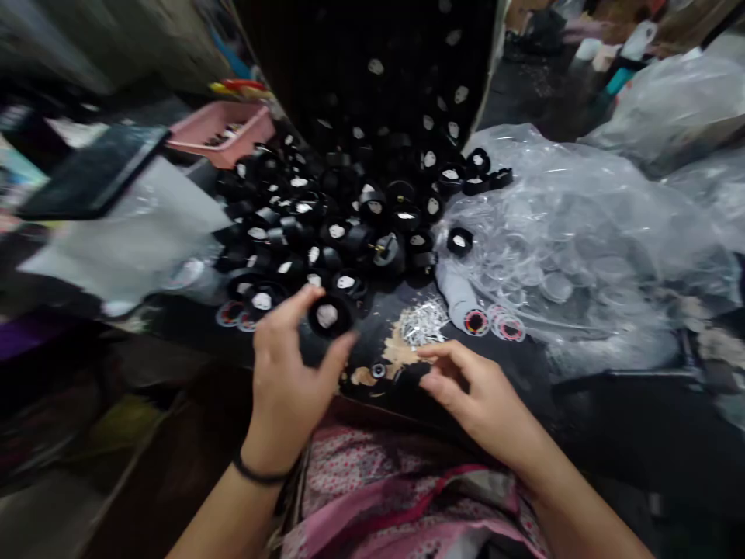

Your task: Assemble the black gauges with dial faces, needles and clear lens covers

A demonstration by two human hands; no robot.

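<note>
Between the thumb and fingers of my left hand (291, 361) is a round black case (327, 316) with a whitish patch in its middle. My right hand (474, 388) is near the table's front edge, its thumb and index finger bent toward each other; whether something small is between them is too blurred to tell. Just beyond its fingertips lies a heap of small silvery-white pieces (424, 322). A small round part (378, 371) lies between my hands. Many black cases with white patches (337, 231) are piled behind my left hand.
Printed discs (476, 321) lie right of the silvery heap. Clear plastic bags with round clear pieces (556, 256) cover the right side. A large dark container (384, 70) opens behind the pile. At the left are a pink basket (256, 133) and a dark flat device (98, 175).
</note>
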